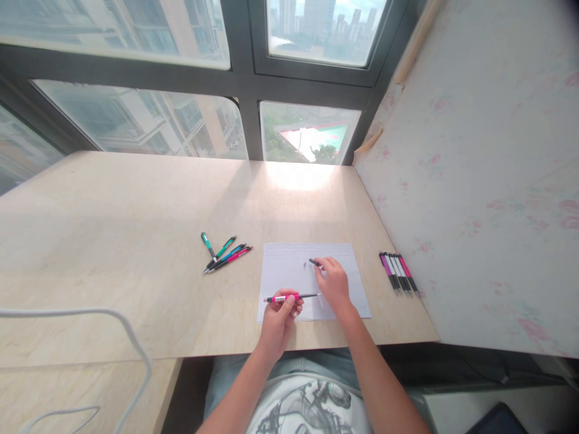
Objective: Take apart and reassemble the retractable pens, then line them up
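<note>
My left hand [281, 310] is closed around a pink pen [289, 298], held level above the lower part of a white sheet of paper [280, 271]. From the pen's right end sticks a thin dark refill with a pale tip. My right hand [333, 282], over the right half of the sheet, pinches a short black pen part [313, 262] between thumb and finger. Just left of that part, a tiny dark piece [304, 264] lies on the paper, too small to make out. Rows of faint handwriting run along the sheet's top.
Several green, blue and pink pens [228, 256] lie loosely left of the paper. To the right, by the flowered wall [452, 199], more pens [398, 272] lie side by side. A white cable [122, 319] loops at the lower left. Windows rise behind the wooden desk [136, 241].
</note>
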`<state>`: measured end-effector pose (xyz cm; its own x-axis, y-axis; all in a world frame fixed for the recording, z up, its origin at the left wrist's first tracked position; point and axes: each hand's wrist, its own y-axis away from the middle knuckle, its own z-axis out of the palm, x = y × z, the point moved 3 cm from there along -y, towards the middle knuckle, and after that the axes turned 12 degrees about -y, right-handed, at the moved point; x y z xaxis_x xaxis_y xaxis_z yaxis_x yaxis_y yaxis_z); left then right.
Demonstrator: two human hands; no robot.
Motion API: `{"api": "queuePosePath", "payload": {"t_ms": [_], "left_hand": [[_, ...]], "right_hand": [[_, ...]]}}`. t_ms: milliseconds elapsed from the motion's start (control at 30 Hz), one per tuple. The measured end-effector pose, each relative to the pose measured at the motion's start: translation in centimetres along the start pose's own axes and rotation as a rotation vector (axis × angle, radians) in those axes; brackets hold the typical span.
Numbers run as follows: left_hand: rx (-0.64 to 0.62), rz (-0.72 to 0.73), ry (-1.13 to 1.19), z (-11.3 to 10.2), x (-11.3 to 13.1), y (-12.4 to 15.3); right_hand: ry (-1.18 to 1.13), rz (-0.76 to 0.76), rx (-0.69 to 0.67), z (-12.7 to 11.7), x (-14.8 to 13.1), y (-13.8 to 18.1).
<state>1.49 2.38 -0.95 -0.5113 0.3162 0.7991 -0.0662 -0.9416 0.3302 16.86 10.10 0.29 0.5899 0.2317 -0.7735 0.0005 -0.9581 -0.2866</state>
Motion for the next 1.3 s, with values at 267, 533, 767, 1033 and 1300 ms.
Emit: {"api": "queuePosePath", "payload": {"t_ms": [267, 533, 767, 1033, 1300], "left_hand": [[0.008, -0.003, -0.007, 0.0, 0.0, -0.1], [0.019, 0.003, -0.047, 0.1, 0.0, 0.0], [0.034, -0.026, -0.101, 0.3, 0.1, 0.3], [0.024, 0.0, -0.05, 0.1, 0.4, 0.3], [0.017, -0.004, -0.1, 0.2, 0.4, 0.2]], "right_hand": [[0.055, 0.022, -0.104, 0.0, -0.1, 0.7], [-0.417, 0.287, -0.159, -2.4, -0.8, 3.1], [-0.553, 0.373, -0.435, -2.2, -2.4, 4.7], [-0.51, 0.129, -0.388, -3.1, -4.2, 4.6], [-0.417, 0.194, -0.369, -3.5, -3.7, 4.6]]}}
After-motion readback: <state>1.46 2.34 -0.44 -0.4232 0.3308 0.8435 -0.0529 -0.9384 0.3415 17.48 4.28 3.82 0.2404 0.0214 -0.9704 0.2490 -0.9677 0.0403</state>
